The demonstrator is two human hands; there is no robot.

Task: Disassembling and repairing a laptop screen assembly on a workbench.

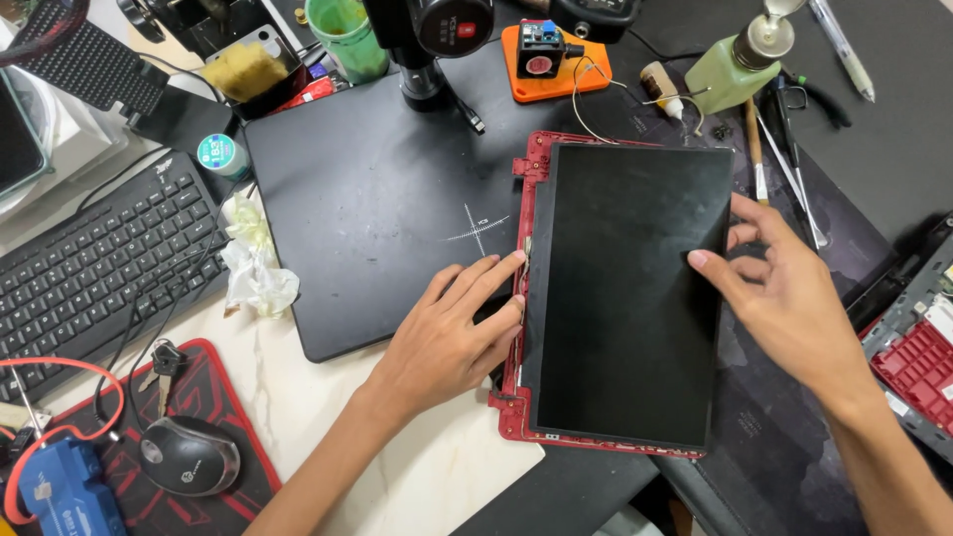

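A dark laptop screen panel (630, 298) lies in a red lid frame (516, 412) on the black work mat (367, 208). My left hand (452, 333) rests on the mat at the panel's left edge, fingertips touching the edge and the red frame. My right hand (784, 288) is at the panel's right edge, thumb pressed on the panel's face and fingers curled behind the edge. Neither hand holds a tool.
A black keyboard (94, 263) and mouse (189, 455) lie left, with crumpled tissue (253, 263). A microscope stand (422, 60), an orange device (546, 60), a green bottle (735, 69), brushes and tweezers (784, 159) line the back. A red laptop base (918, 347) sits right.
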